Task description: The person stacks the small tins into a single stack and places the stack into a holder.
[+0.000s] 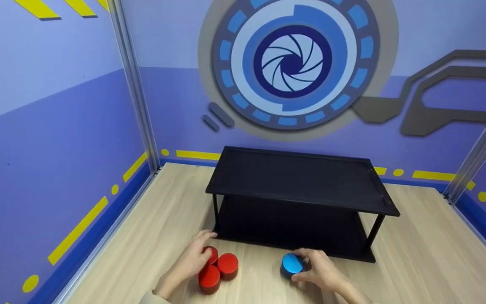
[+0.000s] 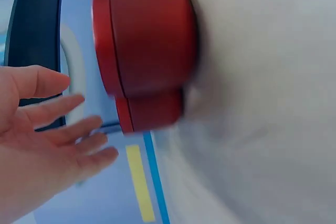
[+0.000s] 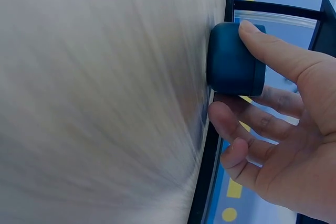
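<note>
Three round red canisters stand grouped on the wooden table: one at the right (image 1: 228, 265), one in front (image 1: 209, 279), and one behind (image 1: 212, 255), partly covered by fingers. My left hand (image 1: 189, 261) is beside the rear canister, its fingers extended. In the left wrist view those fingers are spread and apart from the two red canisters visible there. A blue canister (image 1: 292, 264) stands upright to the right of the red group. My right hand (image 1: 321, 271) holds it from the right side, thumb on one side and fingers on the other, as the right wrist view also shows.
A black two-level shelf (image 1: 293, 175) stands just beyond the hands, with a lower board (image 1: 285, 223) and thin posts. Blue-purple panels (image 1: 175, 109) enclose the table (image 1: 163, 211) at the back and sides, with metal posts at the corners.
</note>
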### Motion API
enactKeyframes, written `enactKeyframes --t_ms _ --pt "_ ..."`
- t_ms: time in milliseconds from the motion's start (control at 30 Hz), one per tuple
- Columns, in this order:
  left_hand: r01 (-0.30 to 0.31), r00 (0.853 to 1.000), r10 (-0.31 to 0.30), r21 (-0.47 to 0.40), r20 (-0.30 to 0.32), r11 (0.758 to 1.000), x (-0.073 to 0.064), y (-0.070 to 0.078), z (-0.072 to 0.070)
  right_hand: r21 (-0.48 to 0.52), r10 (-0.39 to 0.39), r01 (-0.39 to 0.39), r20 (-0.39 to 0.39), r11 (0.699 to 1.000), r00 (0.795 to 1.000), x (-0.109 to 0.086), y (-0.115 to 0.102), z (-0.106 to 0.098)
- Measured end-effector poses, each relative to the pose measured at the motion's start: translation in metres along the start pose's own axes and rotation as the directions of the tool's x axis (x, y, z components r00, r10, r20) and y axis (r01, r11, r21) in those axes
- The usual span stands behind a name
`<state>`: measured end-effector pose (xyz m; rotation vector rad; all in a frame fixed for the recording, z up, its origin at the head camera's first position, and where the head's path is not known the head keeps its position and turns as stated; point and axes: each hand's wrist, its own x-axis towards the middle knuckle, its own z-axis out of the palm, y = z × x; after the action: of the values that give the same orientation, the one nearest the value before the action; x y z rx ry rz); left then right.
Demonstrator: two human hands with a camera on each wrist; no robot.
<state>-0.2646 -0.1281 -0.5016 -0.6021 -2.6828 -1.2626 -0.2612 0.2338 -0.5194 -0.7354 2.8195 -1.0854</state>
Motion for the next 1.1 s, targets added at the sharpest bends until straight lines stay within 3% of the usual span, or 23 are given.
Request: enactKeyframes --t_ms 200,333,700,1100 --pt "0.03 0.99 -0.027 -0.02 0.141 0.999 -0.007 -0.016 -0.011 -0.005 0.007 -0.007 -0.007 1.0 1.0 -0.001 -0.002 0.0" --pt "0.039 0.98 -0.034 -0.02 0.195 0.999 -0.008 -0.023 -0.011 -0.007 0.022 -0.022 -0.006 1.0 1.0 -0.001 -0.003 -0.001" --pt "0.087 0.967 -0.074 -0.045 0.245 0.995 -0.003 -0.028 -0.01 -0.03 0.016 -0.017 -0.028 0.999 0.999 -0.001 -0.002 0.002" --pt "0.093 0.972 -0.065 -0.114 0.226 0.989 0.001 -0.031 -0.009 -0.027 0.014 -0.015 -0.033 1.0 0.999 -0.001 -0.001 0.002"
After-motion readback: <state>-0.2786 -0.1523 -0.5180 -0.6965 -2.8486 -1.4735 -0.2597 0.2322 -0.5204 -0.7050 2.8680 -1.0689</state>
